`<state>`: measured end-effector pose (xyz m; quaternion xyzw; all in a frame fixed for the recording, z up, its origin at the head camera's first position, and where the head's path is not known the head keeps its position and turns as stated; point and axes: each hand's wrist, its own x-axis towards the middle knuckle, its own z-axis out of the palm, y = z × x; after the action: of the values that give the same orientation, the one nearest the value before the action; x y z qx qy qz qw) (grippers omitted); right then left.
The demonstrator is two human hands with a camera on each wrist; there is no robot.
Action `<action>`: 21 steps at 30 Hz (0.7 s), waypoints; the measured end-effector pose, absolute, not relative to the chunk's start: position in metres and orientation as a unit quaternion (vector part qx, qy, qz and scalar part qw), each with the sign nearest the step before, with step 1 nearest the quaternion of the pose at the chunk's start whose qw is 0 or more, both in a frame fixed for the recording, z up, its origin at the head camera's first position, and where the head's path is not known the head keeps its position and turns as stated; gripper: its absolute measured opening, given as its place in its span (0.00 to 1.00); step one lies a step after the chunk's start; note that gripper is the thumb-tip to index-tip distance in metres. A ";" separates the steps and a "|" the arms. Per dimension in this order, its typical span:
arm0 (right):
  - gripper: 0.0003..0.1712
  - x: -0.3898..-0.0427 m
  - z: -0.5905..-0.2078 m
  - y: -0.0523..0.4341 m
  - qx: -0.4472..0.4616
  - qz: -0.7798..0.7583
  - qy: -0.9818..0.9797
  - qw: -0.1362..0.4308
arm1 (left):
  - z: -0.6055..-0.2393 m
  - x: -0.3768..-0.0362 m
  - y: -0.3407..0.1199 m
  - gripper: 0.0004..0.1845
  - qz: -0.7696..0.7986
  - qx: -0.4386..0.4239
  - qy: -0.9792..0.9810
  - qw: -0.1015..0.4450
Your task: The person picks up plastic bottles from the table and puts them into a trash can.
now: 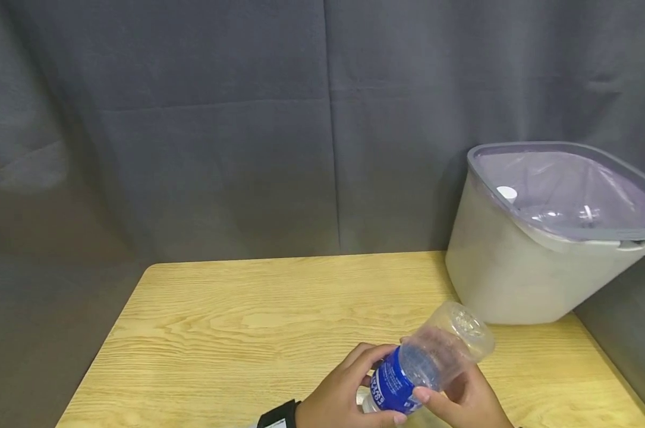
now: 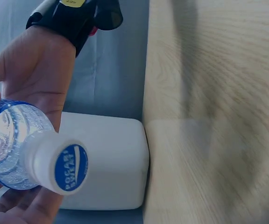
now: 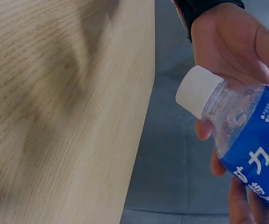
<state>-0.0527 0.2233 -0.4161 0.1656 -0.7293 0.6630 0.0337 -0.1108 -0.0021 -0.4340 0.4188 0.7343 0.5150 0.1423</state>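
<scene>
A clear plastic bottle (image 1: pixel 453 339) with a blue label (image 1: pixel 393 383) is tilted above the table, its base up and to the right, its white cap (image 2: pixel 62 165) towards me. No drink shows in its clear part. With fingers and thumb around the label, my left hand (image 1: pixel 335 392) grips the cap end. My right hand (image 1: pixel 474 398) holds the bottle from the other side, thumb on the label and fingers partly hidden behind the clear plastic. In the right wrist view the cap (image 3: pixel 199 92) is screwed on, near the right palm (image 3: pixel 225 44).
A pale bin (image 1: pixel 509 267) with a grey rim and a translucent liner stands at the right rear of the wooden table (image 1: pixel 247 315). Clear plastic items and a white round cap (image 1: pixel 506 193) lie inside it. Dark grey cloth (image 1: pixel 220 148) hangs behind the table.
</scene>
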 end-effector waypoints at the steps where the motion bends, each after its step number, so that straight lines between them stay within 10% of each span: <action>1: 0.42 -0.053 -0.416 0.224 0.176 0.660 -0.730 0.037 | -0.434 -0.111 -0.003 0.41 0.515 0.420 0.733 0.144; 9: 0.41 -0.056 -0.383 0.239 0.142 0.644 -0.748 0.071 | -0.430 -0.123 -0.014 0.43 0.519 0.427 0.737 0.077; 21: 0.45 -0.087 -0.292 0.299 0.289 0.697 -0.595 0.276 | -0.446 -0.161 -0.083 0.39 0.438 0.332 0.835 -0.023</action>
<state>-0.0869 0.2988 -0.2925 0.2891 -0.5950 0.6974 0.2757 -0.1614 -0.0831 -0.4460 0.3324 0.8349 0.4381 -0.0233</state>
